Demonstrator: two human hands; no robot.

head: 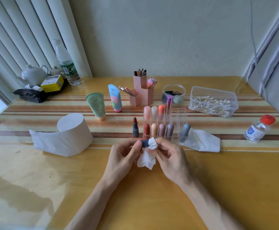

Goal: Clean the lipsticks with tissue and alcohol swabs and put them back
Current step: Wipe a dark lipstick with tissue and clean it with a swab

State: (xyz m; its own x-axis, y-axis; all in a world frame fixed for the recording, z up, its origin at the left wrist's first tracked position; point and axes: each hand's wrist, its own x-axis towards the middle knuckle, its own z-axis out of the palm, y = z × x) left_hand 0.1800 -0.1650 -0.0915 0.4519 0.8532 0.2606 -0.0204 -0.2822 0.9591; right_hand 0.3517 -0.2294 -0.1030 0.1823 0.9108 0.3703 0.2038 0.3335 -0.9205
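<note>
Left hand (125,155) pinches the grey cap (145,144), steadying it. Right hand (168,155) pinches tissue (147,161) around its end for wiping.

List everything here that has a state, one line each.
Red lipstick: uncapped, standing upright.
Grey-blue cap: pinched by left hand.
Tissue: wrapped over cap end, held by right hand.
Alcohol bottle: capped, upright.
Swab box: lidless.
Tissue roll: partly unrolled.
Organizer: some slots empty.
</note>
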